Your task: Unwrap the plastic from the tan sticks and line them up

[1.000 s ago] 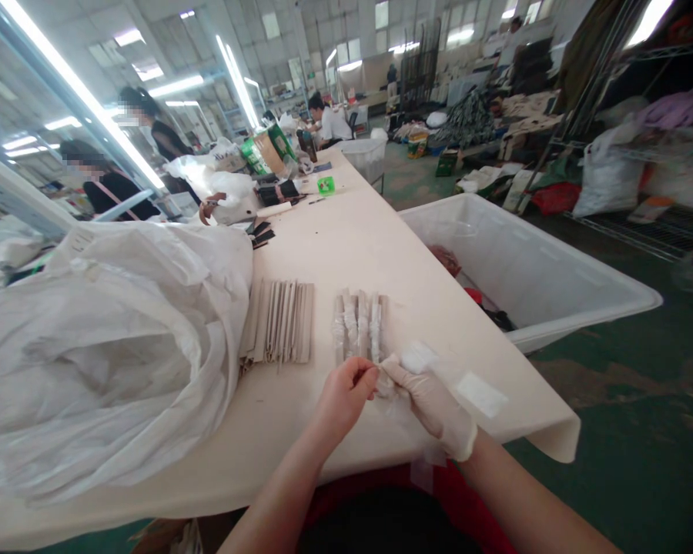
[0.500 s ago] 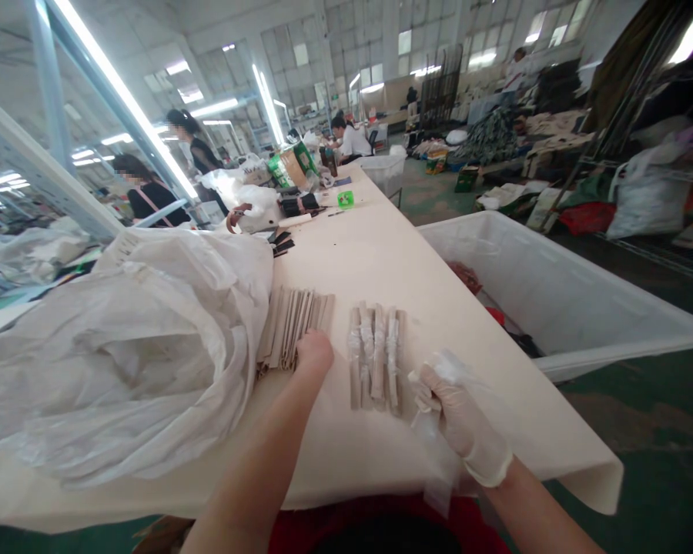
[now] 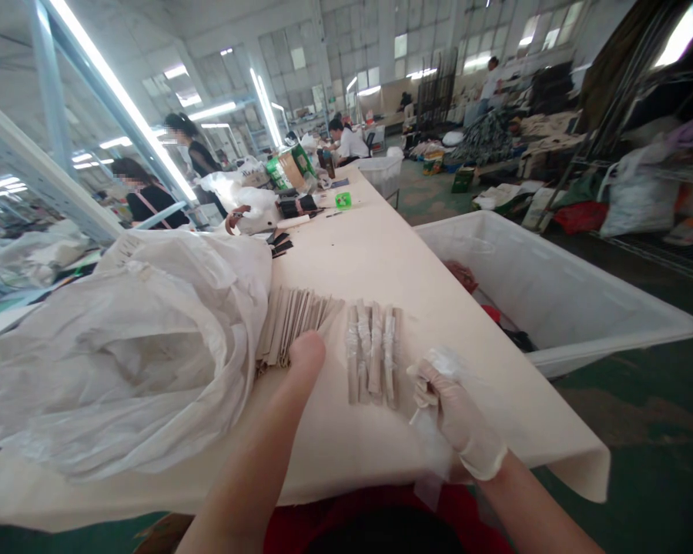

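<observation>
My bare left hand (image 3: 308, 352) is at the right end of a row of thin beige strips (image 3: 282, 327) standing packed side by side. Its fingers curl in among them, mostly hidden behind the hand, and a few strips lean out to the right above it. In my gloved right hand (image 3: 447, 396) a crumpled piece of clear plastic film (image 3: 430, 454) is gripped, part of it hanging down over the table's front edge. Between the hands lie several beige bundles (image 3: 375, 362) wrapped round the middle in clear film.
A large white sack (image 3: 132, 346) slumps on the left of the cream-covered table (image 3: 358, 254). Beyond the right edge stands a white bin (image 3: 577, 308) with some cloth inside. Farther up the table are a green container (image 3: 343, 201) and dark pieces (image 3: 280, 243). Several people work behind.
The strips at the row's right end now lean further right, and my left hand has shifted slightly. My right hand keeps its grip on the film. The view has moved a little.
</observation>
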Tool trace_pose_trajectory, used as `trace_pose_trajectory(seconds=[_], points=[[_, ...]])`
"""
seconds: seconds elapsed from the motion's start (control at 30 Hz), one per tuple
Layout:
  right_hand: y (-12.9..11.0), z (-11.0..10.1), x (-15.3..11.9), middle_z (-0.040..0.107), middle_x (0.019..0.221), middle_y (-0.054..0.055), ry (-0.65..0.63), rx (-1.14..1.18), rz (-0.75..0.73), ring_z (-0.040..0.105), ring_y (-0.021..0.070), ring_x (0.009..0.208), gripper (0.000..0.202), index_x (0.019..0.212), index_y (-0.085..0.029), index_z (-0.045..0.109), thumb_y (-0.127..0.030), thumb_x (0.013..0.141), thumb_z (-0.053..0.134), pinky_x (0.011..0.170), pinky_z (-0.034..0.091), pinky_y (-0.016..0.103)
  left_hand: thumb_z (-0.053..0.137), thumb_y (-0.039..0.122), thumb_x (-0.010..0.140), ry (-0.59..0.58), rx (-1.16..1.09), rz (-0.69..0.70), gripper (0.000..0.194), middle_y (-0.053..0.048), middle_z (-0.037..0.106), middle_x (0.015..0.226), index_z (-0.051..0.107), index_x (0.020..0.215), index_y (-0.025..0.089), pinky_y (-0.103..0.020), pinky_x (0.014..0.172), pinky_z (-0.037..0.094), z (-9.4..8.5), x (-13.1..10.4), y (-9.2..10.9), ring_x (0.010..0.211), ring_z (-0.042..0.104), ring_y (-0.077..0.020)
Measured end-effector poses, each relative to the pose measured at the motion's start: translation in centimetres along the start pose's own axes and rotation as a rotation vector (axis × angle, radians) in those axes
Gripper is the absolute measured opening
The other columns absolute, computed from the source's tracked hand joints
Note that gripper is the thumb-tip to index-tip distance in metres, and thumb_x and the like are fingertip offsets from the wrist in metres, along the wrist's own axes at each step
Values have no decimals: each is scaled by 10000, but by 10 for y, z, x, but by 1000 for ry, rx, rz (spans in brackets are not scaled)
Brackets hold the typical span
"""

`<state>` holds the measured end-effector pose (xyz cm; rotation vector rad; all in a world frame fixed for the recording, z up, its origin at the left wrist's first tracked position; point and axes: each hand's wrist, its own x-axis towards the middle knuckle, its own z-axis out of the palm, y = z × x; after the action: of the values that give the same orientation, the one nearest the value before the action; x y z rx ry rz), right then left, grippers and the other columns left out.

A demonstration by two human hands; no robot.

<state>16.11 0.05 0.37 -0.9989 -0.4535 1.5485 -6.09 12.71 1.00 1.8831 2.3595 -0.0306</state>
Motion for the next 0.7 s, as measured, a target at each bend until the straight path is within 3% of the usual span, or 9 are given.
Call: trace_pose_trajectory(seconds=[0.17, 0.37, 0.57, 0.7], points=[[7, -5, 2, 434, 484, -52, 9, 64, 46, 326, 80, 420, 294, 556, -171, 556, -378, 627, 752, 418, 265, 239, 522, 295, 875, -34, -254, -16, 211, -67, 625, 964, 586, 958, 112, -378, 803, 486, -8, -16, -18, 891, 599, -178], [13, -1, 7, 412, 497, -58, -57, 71, 47, 295, 63, 422, 298, 560, -154, 557, -374, 657, 732, 416, 243, 222, 383, 210, 846, -119, -719, -56, 165, -28, 604, 664, 525, 850, 127, -213, 487, 418, -5, -51, -35, 521, 552, -112], [-1, 6, 11, 404, 473, -55, -42, 121, 29, 300, 62, 414, 360, 508, -161, 525, -402, 636, 759, 395, 258, 212, 447, 449, 773, -179, -1068, 1, 341, 51, 499, 626, 509, 936, 157, -167, 372, 256, -7, -102, -38, 383, 356, -47], [-12, 5, 15, 403, 472, -67, -8, 153, 13, 286, 54, 398, 376, 510, -170, 507, -403, 574, 795, 376, 262, 203, 565, 530, 707, -343, -1246, 39, 450, 112, 337, 484, 538, 934, 143, -157, 371, 198, -21, -130, -52, 361, 280, -36]])
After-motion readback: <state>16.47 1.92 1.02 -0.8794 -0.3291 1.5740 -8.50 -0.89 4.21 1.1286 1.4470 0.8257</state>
